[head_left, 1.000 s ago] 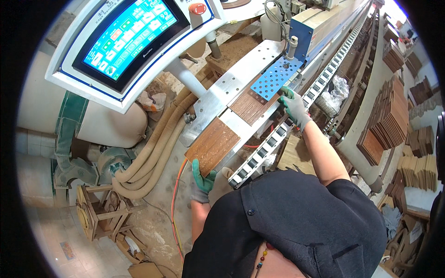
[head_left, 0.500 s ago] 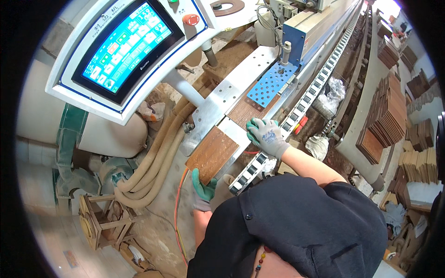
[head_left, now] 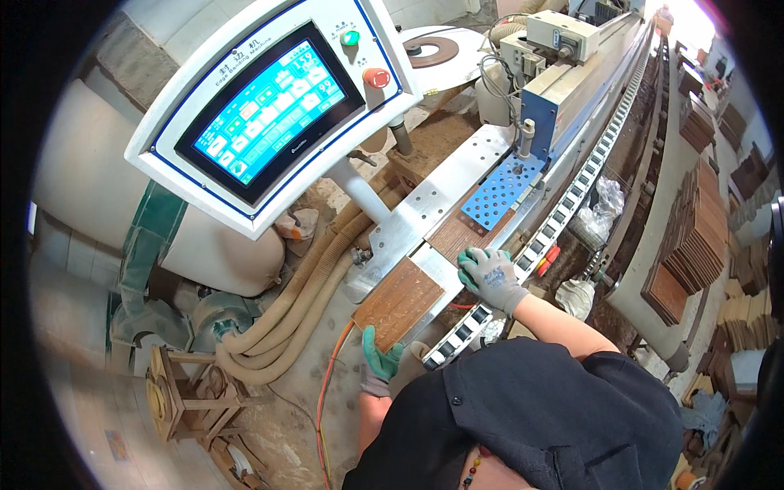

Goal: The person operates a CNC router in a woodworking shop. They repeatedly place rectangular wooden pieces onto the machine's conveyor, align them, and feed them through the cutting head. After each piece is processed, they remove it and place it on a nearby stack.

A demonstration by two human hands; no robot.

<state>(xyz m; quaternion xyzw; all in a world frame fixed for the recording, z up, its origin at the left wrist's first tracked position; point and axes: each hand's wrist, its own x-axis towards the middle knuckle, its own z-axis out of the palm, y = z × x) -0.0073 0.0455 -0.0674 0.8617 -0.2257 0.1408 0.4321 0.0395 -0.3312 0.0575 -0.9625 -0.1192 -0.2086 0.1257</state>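
My left hand (head_left: 380, 357), in a green-and-grey glove, grips the near end of a brown wood board (head_left: 398, 298) lying on the machine's steel bed (head_left: 437, 180). My gloved right hand (head_left: 490, 273) has its fingers curled onto the near edge of a second, grooved brown board (head_left: 457, 238), whose far part lies under a blue perforated plate (head_left: 498, 192). A short gap separates the two boards. A segmented roller track (head_left: 559, 220) runs along the right of the bed, partly covered by my right hand and forearm.
A white control panel (head_left: 269, 122) with lit screen and red button stands upper left. Ribbed hoses (head_left: 278, 359) run below it, beside a wooden reel stand (head_left: 192, 392) and an orange hose (head_left: 331, 384). Stacks of brown boards (head_left: 686, 237) line a long bench at right. A distant person (head_left: 663, 18) is at top right.
My right hand has moved from beside the blue plate down and left onto the grooved board's near edge. My left hand still holds the nearer board. The view has shifted slightly.
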